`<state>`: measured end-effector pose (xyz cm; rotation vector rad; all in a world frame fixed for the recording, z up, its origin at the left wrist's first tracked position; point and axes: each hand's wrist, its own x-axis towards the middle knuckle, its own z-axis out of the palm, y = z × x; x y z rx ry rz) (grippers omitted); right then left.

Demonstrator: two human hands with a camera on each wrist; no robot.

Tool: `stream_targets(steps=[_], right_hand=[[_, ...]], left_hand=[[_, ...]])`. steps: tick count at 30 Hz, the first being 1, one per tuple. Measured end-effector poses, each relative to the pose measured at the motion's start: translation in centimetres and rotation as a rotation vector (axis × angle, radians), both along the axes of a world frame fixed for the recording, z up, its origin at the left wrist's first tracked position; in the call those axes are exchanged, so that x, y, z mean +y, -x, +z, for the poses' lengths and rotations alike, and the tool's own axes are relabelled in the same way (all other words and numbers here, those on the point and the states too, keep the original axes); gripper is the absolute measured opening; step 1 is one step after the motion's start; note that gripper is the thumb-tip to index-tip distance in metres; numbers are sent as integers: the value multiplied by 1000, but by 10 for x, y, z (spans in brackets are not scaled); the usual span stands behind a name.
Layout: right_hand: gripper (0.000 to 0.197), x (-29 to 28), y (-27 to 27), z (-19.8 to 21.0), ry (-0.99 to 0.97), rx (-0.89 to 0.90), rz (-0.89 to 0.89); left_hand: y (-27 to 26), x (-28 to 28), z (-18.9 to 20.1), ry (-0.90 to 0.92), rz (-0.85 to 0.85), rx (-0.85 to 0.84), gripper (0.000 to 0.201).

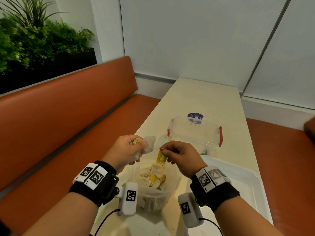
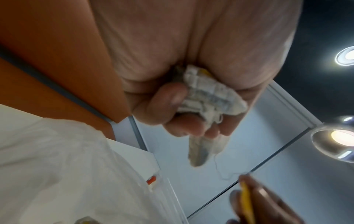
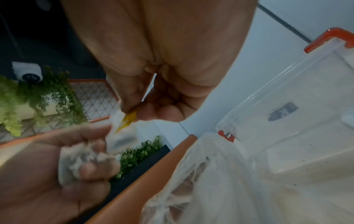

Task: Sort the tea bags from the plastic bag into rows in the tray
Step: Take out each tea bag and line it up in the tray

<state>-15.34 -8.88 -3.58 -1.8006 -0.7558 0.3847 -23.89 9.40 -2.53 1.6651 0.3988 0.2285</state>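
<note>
The left hand (image 1: 127,149) clutches a bunch of tea bags (image 1: 150,143) in curled fingers; the right hand (image 1: 180,155) pinches a yellow tag (image 1: 161,157) between thumb and forefinger above the plastic bag (image 1: 153,189).

Orange padded bench (image 1: 64,106), cream table (image 1: 201,99), pale wall panels (image 1: 196,34), green plants (image 1: 34,40) in dark planter

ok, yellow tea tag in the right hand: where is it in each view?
Head: yellow tag just left of centre, pinched by the right hand above the plastic bag.
Left wrist: bottom right edge, a yellow sliver.
Right wrist: centre left, under the fingertips.
Shared landmark: clear box's red latch.
</note>
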Motion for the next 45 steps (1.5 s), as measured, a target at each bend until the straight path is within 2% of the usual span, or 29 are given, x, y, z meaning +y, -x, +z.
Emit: stream_targets(steps=[4,8,14,16,18,21,23,25,28,33,38,45], right_hand=[[17,-1,-2,5,-121,13,-31],[16,-3,-1,5,-84,-19,-72],[14,-15,3,8,-12,-103,-139],[23,-20,3,8,7,-137,-204],[32,-27,0,4,39,-82,-223],[2,-33,0,-1,37,53,-128],[14,-37,-3,-9,21,72,-120],[17,-46,-9,-15,23,99,-166],[18,-72,-31,-35,67,156,-322],[22,-111,-65,-88,280,227,-577],[24,-115,-81,-125,412,300,-608],[28,-104,-94,-132,526,256,-576]], left_hand=[[-1,-10,-7,-1,-76,120,11],[-1,-22,-3,81,-153,131,16],[-5,-36,2,34,-198,147,17],[-7,-40,3,57,-191,140,16],[-9,-44,5,108,-194,127,15],[-13,-49,5,160,-214,122,11],[-15,-51,2,152,-220,131,12],[-16,-52,-2,124,-211,137,12],[-15,-48,-9,84,-200,150,11],[-17,-41,-18,61,-209,179,10],[-20,-35,-23,57,-226,186,8],[-19,-24,-28,69,-232,196,6]])
